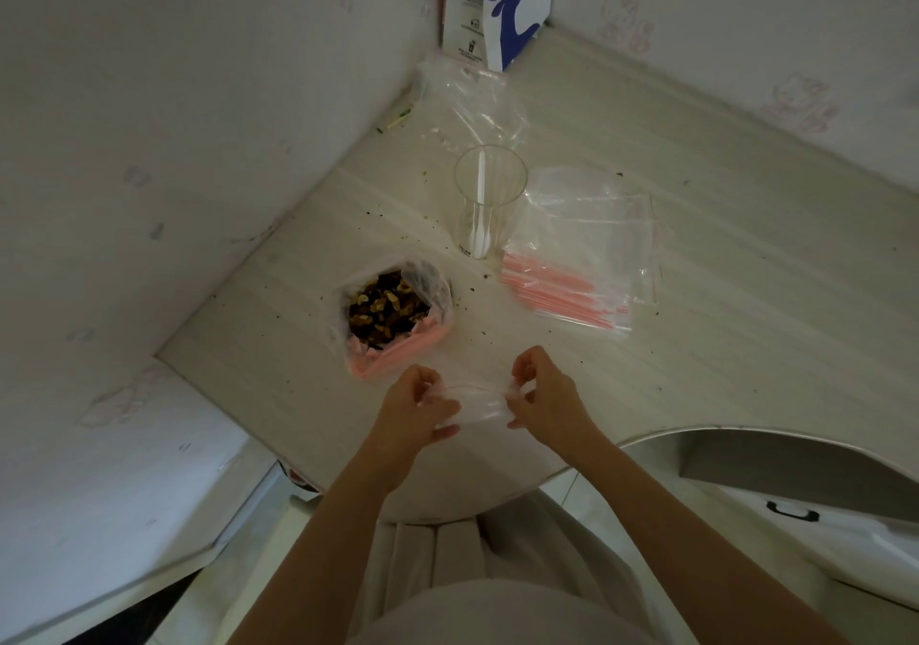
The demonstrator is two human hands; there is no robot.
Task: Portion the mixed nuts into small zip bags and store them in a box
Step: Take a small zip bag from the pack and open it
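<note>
Pinched at both ends by left hand and right hand, fingers curled: small clear zip bag, thin and crinkly, over the near edge of the pale table. Just beyond, to the left: open bag of mixed nuts. Farther right: flat stack of pink-striped zip bags beside a clear round cup.

Bare forearms, pale cream clothing — lengthwise folds over the lap
</note>
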